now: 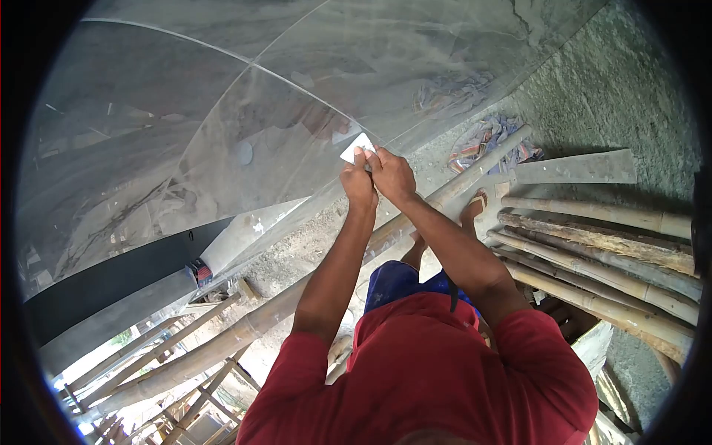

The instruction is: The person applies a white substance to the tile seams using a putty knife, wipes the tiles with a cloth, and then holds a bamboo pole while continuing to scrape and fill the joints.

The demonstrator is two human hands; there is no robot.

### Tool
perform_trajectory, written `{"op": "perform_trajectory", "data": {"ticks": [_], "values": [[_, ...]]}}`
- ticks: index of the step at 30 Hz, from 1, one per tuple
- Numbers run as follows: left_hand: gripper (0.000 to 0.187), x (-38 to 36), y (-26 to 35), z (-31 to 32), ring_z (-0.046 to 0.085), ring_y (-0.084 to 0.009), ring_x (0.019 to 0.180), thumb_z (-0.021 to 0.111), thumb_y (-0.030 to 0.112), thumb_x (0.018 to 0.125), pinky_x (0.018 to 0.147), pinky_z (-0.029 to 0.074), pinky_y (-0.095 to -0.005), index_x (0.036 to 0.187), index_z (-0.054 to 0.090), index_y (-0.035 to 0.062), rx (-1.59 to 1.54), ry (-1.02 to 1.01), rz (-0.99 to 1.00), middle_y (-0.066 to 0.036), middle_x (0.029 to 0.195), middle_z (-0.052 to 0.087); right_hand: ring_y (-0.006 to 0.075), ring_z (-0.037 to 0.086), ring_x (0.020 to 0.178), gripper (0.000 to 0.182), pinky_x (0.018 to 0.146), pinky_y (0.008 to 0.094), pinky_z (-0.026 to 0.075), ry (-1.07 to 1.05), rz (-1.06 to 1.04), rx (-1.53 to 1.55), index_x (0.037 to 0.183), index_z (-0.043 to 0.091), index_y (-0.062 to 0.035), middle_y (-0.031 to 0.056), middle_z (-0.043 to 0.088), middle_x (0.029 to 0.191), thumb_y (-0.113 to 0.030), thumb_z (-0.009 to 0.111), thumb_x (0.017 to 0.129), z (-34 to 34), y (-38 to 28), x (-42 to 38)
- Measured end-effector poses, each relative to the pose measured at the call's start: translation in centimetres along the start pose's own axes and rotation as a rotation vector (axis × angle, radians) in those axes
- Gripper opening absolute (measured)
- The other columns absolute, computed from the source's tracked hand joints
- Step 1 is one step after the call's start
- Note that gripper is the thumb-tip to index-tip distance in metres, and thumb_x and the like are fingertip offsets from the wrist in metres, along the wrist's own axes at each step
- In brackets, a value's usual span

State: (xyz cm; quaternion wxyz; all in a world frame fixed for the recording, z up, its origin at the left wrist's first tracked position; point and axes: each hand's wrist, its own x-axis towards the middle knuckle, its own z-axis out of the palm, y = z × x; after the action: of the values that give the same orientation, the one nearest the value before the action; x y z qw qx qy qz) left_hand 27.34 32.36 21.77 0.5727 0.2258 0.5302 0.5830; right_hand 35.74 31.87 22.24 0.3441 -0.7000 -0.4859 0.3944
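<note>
A small white flat piece (pixel 357 149) is pinched between my two hands, close to the glossy grey tiled surface (pixel 297 126). My left hand (pixel 359 180) has its fingers closed on the lower edge of the piece. Beside it, touching it, my right hand (pixel 391 175) also grips the piece with closed fingers. A pale joint line (pixel 304 90) between the tiles runs down toward the piece. The piece and my fingers are mirrored faintly in the tile.
A long bamboo pole (pixel 297 291) crosses below my arms. More poles and planks (pixel 593 252) lie at the right, under a flat grey slab (pixel 578 167). A crumpled patterned sack (pixel 486 142) is by the rough wall (pixel 615 96). A dark opening (pixel 119 274) shows at the left.
</note>
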Motion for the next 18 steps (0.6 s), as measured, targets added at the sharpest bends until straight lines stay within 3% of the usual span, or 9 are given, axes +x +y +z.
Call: {"op": "perform_trajectory", "data": {"ticks": [3,7,9,10,12,14,16,17,18], "values": [[0.026,0.3,1.4,1.8,0.060,-0.0123,0.080,0.055,0.024,0.106,0.068,0.050,-0.0303,0.111,0.061,-0.0009,-0.026,0.055,0.018,-0.004,0.095,0.063,0.0414,0.071,0.078,0.045,0.071,0.0503,0.055,-0.006,-0.107,-0.012,0.121,0.068,-0.0045,0.0218,0.071,0.080,-0.041,0.054,0.100,-1.5,-2.2,-0.4],[0.029,-0.2,4.6,3.0,0.058,-0.0095,0.077,0.057,0.026,0.105,0.067,0.048,-0.0285,0.107,0.064,-0.0020,0.010,-0.106,0.191,-0.003,0.090,0.063,0.0417,0.070,0.076,0.041,0.070,0.0507,0.055,0.044,-0.165,0.054,0.117,0.070,-0.0081,0.0199,0.071,0.077,-0.041,0.053,0.101,-1.5,-3.9,0.8],[0.029,1.2,1.8,0.9,0.057,-0.0099,0.073,0.059,0.028,0.104,0.062,0.046,-0.0281,0.103,0.064,-0.0004,0.119,-0.055,0.072,-0.002,0.087,0.062,0.0413,0.070,0.078,0.041,0.071,0.0509,0.055,0.007,-0.116,0.043,0.117,0.069,-0.0071,0.0222,0.071,0.084,-0.041,0.052,0.101,-0.7,-1.3,1.4],[0.031,2.0,-0.3,-1.6,0.055,-0.0108,0.069,0.061,0.030,0.103,0.056,0.043,-0.0288,0.099,0.064,-0.0007,0.272,0.001,-0.172,-0.003,0.085,0.062,0.0420,0.070,0.080,0.043,0.071,0.0513,0.055,-0.161,0.051,0.060,0.116,0.068,-0.0052,0.0237,0.071,0.090,-0.041,0.051,0.101,0.2,1.5,1.4],[0.032,0.1,-4.0,-3.7,0.055,-0.0105,0.063,0.060,0.030,0.103,0.053,0.044,-0.0284,0.103,0.062,-0.0017,0.240,0.059,-0.272,-0.003,0.082,0.061,0.0427,0.070,0.082,0.044,0.072,0.0517,0.055,-0.321,0.218,0.064,0.115,0.068,-0.0033,0.0252,0.071,0.096,-0.041,0.050,0.102,1.5,5.3,0.3],[0.033,0.4,-4.8,-2.3,0.054,-0.0101,0.058,0.060,0.030,0.103,0.050,0.045,-0.0281,0.106,0.061,-0.0027,0.195,0.091,-0.362,-0.002,0.078,0.061,0.0189,0.064,0.053,0.044,0.053,0.0351,0.052,-0.241,0.211,0.038,0.099,0.066,0.0000,0.0122,0.067,0.069,-0.042,0.054,0.103,1.4,7.3,-0.9],[0.057,-2.5,-4.1,-3.0,0.068,-0.0229,0.089,0.057,0.038,0.104,0.074,0.055,-0.0309,0.133,0.050,-0.0102,0.414,-0.060,-0.352,-0.018,0.108,0.067,0.0177,0.062,0.052,0.043,0.052,0.0337,0.051,-0.255,0.294,0.172,0.097,0.065,0.0000,0.0105,0.065,0.069,-0.041,0.055,0.103,-1.5,6.9,-3.6],[0.057,-3.2,-4.1,-2.2,0.068,-0.0229,0.089,0.057,0.038,0.104,0.074,0.055,-0.0309,0.133,0.050,-0.0102,0.386,-0.044,-0.345,-0.018,0.108,0.067,0.0165,0.059,0.051,0.041,0.051,0.0324,0.050,-0.237,0.344,0.322,0.094,0.064,-0.0001,0.0088,0.064,0.068,-0.040,0.057,0.102,-3.0,6.4,-3.6],[0.068,-3.8,-4.4,-0.6,0.057,-0.0305,0.114,0.054,0.043,0.104,0.095,0.046,-0.0352,0.141,0.040,-0.0129,0.514,0.043,-0.144,-0.026,0.128,0.055,0.0152,0.058,0.051,0.038,0.050,0.0314,0.049,-0.189,0.408,0.417,0.093,0.062,-0.0008,0.0068,0.062,0.069,-0.038,0.059,0.102,-4.0,7.5,-3.8]]}}
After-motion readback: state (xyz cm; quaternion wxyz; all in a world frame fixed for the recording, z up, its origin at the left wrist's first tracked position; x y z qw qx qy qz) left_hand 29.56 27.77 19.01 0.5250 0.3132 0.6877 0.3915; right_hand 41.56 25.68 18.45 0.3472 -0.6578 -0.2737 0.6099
